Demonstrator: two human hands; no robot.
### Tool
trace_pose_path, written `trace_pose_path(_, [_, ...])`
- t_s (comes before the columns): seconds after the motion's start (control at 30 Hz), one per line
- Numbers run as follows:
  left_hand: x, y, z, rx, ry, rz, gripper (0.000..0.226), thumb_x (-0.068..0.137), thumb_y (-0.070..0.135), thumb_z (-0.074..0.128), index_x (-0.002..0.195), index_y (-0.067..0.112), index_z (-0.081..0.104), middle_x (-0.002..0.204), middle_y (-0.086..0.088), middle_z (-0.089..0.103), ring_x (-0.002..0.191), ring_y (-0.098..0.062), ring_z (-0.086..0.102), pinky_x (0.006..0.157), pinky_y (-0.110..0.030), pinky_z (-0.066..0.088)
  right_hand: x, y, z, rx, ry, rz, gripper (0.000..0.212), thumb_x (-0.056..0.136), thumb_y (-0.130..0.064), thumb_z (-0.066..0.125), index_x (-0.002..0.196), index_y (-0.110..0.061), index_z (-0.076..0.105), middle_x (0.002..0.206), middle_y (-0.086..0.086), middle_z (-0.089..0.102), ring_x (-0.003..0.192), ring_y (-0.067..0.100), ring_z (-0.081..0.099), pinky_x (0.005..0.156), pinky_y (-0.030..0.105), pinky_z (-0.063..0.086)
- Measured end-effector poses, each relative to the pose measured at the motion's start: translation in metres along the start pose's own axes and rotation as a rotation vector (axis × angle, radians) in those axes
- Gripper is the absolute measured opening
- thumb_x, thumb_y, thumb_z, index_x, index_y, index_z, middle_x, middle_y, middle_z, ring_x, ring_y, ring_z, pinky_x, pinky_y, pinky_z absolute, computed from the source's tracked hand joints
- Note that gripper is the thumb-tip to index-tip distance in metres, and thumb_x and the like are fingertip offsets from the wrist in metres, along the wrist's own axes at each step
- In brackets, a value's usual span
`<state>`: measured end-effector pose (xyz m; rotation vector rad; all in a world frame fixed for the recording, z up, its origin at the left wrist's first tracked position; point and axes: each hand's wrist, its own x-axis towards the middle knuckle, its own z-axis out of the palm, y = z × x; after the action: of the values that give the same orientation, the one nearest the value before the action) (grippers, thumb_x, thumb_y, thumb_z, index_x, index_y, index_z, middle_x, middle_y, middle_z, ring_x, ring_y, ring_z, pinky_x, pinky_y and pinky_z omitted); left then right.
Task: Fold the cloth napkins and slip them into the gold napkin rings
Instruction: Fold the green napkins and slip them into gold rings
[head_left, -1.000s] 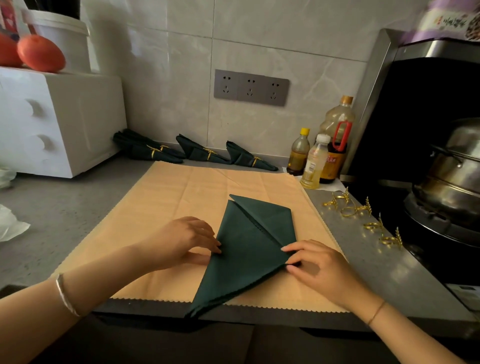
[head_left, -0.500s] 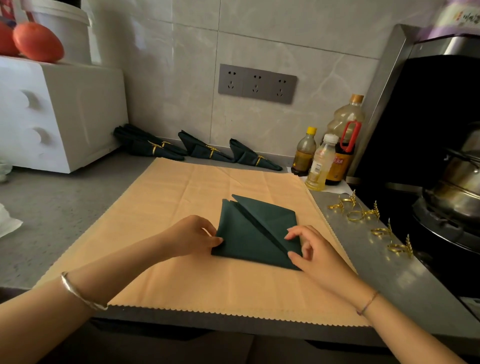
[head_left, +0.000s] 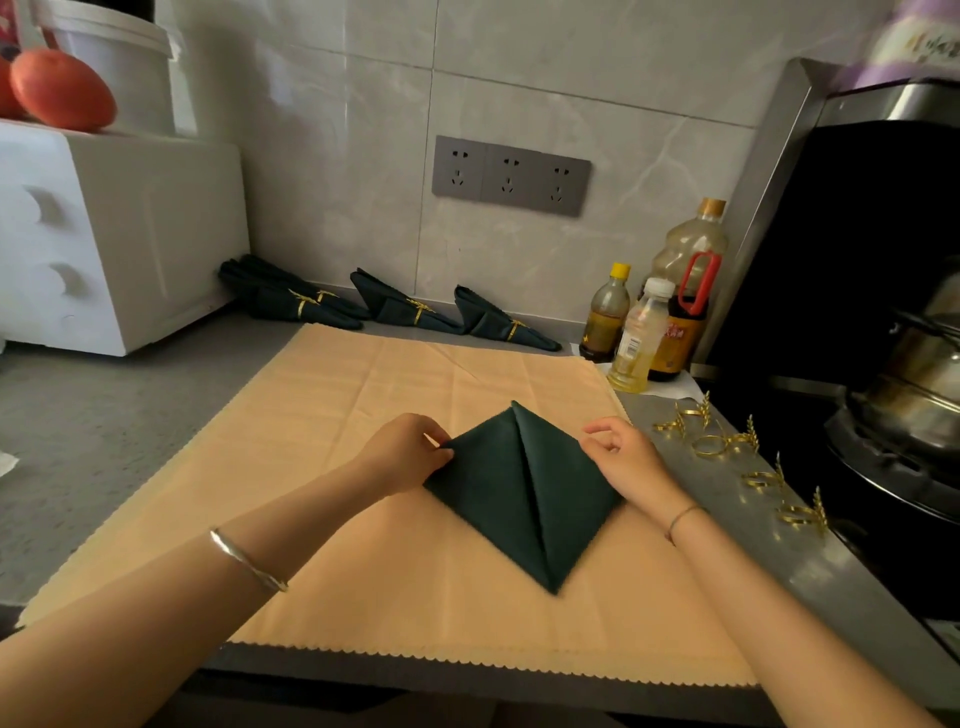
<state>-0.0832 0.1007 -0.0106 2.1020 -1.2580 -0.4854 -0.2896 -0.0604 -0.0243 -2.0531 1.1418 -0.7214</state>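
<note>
A dark green napkin (head_left: 519, 493) lies folded into a diamond shape on the tan mat (head_left: 363, 415), with a crease running down its middle and a point toward me. My left hand (head_left: 410, 449) pinches the napkin's left corner. At the right corner my right hand (head_left: 621, 452) rests with fingers curled, touching the cloth edge. Several loose gold napkin rings (head_left: 724, 444) lie on the grey counter to the right. Several finished green napkins in gold rings (head_left: 410, 306) lie along the back wall.
A white drawer box (head_left: 119, 234) with an orange fruit (head_left: 62, 88) on top stands at the left. Oil and sauce bottles (head_left: 644, 338) stand at the back right. A metal pot (head_left: 919, 379) sits on the stove at the far right. The counter's front edge runs just below the mat.
The napkin has been turned and refolded from a wide flat shape into a diamond pointing toward me. Both hands moved up to its left and right corners.
</note>
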Motion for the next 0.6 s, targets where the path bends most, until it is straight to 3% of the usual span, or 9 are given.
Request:
trace_pose_path(0.07, [0.008, 0.002, 0.002, -0.006, 0.035, 0.012, 0.020, 0.095, 0.021, 0.055, 0.113, 0.015, 0.063, 0.104, -0.005, 0.062, 0.083, -0.016, 0.056, 0.060, -0.020, 0.045, -0.016, -0.001, -0.004, 0.027, -0.021, -0.006, 0.022, 0.088, -0.019, 0.063, 0.109, -0.016, 0.055, 0.071, 0.003, 0.059, 0.066, 0.013, 0.052, 0.057, 0.019, 0.037])
trace_pose_path(0.2, [0.026, 0.009, 0.013, -0.030, 0.046, 0.032, 0.019, 0.095, 0.017, 0.055, 0.112, 0.015, 0.063, 0.119, -0.006, 0.062, 0.105, -0.021, 0.058, 0.086, -0.029, 0.049, -0.052, -0.003, -0.012, 0.188, -0.033, 0.007, 0.029, 0.085, -0.011, 0.067, 0.108, -0.015, 0.050, 0.068, 0.006, 0.061, 0.065, 0.018, 0.058, 0.056, 0.019, 0.042])
trace_pose_path(0.27, [0.032, 0.014, 0.018, -0.052, 0.031, 0.040, 0.017, 0.095, 0.016, 0.055, 0.110, 0.015, 0.063, 0.120, -0.008, 0.061, 0.107, -0.023, 0.058, 0.089, -0.030, 0.048, -0.062, -0.003, -0.014, 0.209, -0.049, 0.018, 0.029, 0.085, -0.009, 0.066, 0.107, -0.015, 0.048, 0.068, 0.007, 0.062, 0.062, 0.016, 0.059, 0.051, 0.017, 0.041])
trace_pose_path(0.4, [0.032, 0.016, 0.029, -0.010, 0.066, 0.044, 0.020, 0.095, 0.019, 0.054, 0.113, 0.018, 0.061, 0.122, -0.007, 0.060, 0.110, -0.023, 0.056, 0.095, -0.037, 0.048, -0.057, 0.001, -0.013, 0.102, 0.025, 0.012, 0.031, 0.085, -0.020, 0.067, 0.108, -0.022, 0.047, 0.068, 0.016, 0.064, 0.064, 0.026, 0.061, 0.059, 0.034, 0.045])
trace_pose_path(0.5, [0.012, 0.018, 0.033, 0.121, 0.133, 0.089, 0.044, 0.097, 0.030, 0.050, 0.138, 0.016, 0.042, 0.139, -0.008, 0.047, 0.127, -0.025, 0.042, 0.106, -0.038, 0.037, -0.046, 0.002, -0.009, 0.044, 0.089, 0.020, 0.026, 0.085, -0.034, 0.066, 0.097, -0.034, 0.043, 0.081, 0.023, 0.065, 0.076, 0.035, 0.063, 0.070, 0.045, 0.051])
trace_pose_path(0.6, [-0.021, 0.025, 0.041, 0.238, 0.141, 0.133, 0.064, 0.099, 0.044, 0.038, 0.151, 0.012, 0.017, 0.154, -0.007, 0.025, 0.143, -0.024, 0.020, 0.117, -0.035, 0.017, -0.038, -0.002, -0.005, 0.049, 0.107, 0.020, 0.028, 0.086, -0.033, 0.066, 0.101, -0.029, 0.043, 0.077, 0.016, 0.063, 0.077, 0.031, 0.063, 0.071, 0.044, 0.051])
